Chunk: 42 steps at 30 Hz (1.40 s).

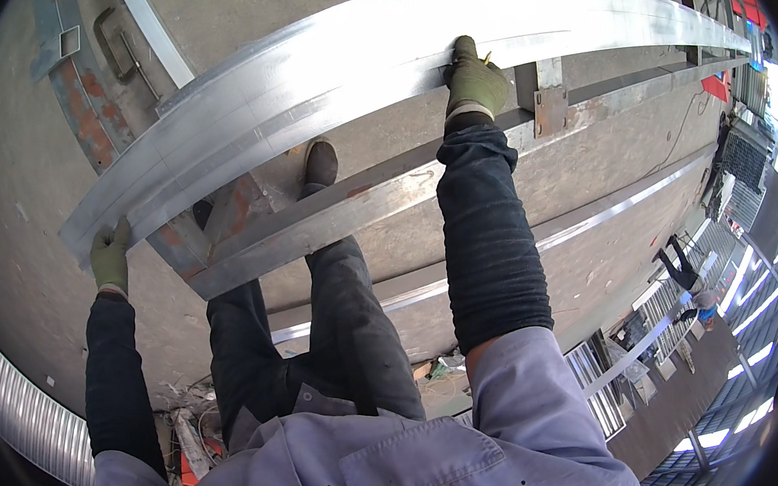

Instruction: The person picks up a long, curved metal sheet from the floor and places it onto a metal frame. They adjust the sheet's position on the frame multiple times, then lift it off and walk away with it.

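Note:
A long, shiny sheet-metal panel point(272, 91) with lengthwise folds lies across a steel frame point(315, 231). At its left end, my left hand point(110, 258), in an olive glove, is closed on the near corner. My right hand point(478, 81), in a matching glove, is closed on the near edge farther right. A thin yellowish tip point(488, 58) shows beside its fingers, too small to name. The fingers under the panel are hidden. An upright steel piece point(550, 99) with a rusty plate stands on the frame, just right of my right hand.
A clamp point(117, 48) and a rusty steel beam point(87, 116) are at the far left. Another long metal profile point(145, 9) lies beyond the panel. My legs stand against the frame, one shoe point(322, 162) inside it. A person point(690, 281) is far off at the right.

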Each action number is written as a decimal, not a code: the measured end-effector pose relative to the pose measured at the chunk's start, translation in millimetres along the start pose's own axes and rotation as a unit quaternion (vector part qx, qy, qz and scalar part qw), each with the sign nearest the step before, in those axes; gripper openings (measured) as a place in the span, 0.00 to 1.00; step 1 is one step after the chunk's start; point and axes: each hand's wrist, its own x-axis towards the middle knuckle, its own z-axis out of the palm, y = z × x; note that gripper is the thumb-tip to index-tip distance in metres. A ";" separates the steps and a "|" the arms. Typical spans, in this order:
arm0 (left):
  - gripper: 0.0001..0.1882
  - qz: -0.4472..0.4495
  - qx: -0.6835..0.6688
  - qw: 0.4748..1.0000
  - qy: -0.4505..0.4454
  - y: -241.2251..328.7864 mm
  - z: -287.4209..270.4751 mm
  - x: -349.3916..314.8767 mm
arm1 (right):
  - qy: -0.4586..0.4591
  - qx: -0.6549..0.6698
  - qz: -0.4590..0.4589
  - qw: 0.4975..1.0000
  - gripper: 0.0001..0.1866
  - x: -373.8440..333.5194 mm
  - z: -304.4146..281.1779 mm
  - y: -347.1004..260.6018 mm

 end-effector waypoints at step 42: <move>0.20 0.019 0.092 0.994 -0.052 19.8 21.3 -27.7 | -0.541 -0.304 -0.552 0.556 0.17 -571.1 213.8 -69.8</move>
